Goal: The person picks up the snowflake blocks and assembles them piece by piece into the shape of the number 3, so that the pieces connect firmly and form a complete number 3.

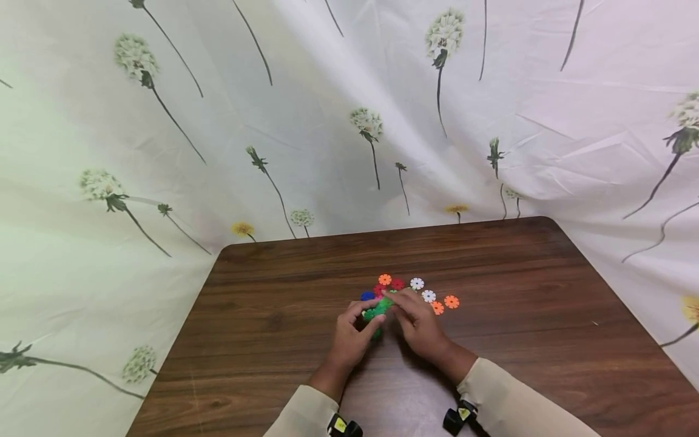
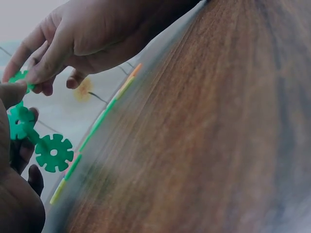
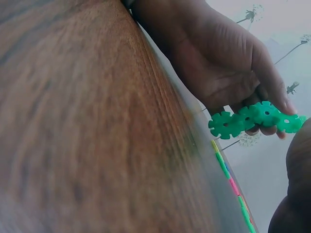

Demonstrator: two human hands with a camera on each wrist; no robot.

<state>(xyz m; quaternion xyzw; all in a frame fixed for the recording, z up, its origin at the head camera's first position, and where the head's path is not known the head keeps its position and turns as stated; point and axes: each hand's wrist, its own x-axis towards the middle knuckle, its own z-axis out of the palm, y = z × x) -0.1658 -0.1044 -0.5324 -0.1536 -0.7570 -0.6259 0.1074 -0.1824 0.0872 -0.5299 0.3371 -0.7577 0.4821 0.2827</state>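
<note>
A chain of green notched plastic discs (image 1: 379,308), slotted into one another, is held between both hands above the table. My left hand (image 1: 349,340) grips the chain between thumb and fingers; in the right wrist view the joined discs (image 3: 226,125) run along its fingers. My right hand (image 1: 423,328) reaches in from the other side, and the left wrist view shows its thumb and fingertips pinching the green disc (image 2: 19,77) at one end. A disc (image 2: 54,153) at the other end hangs free. Fingers partly hide the chain's middle.
Loose notched discs lie just beyond the hands: a blue disc (image 1: 367,296), a red disc (image 1: 397,283), a white disc (image 1: 417,283) and an orange disc (image 1: 451,301) among them. The brown wooden table (image 1: 262,340) meets a flower-printed cloth (image 1: 322,152) at its back edge.
</note>
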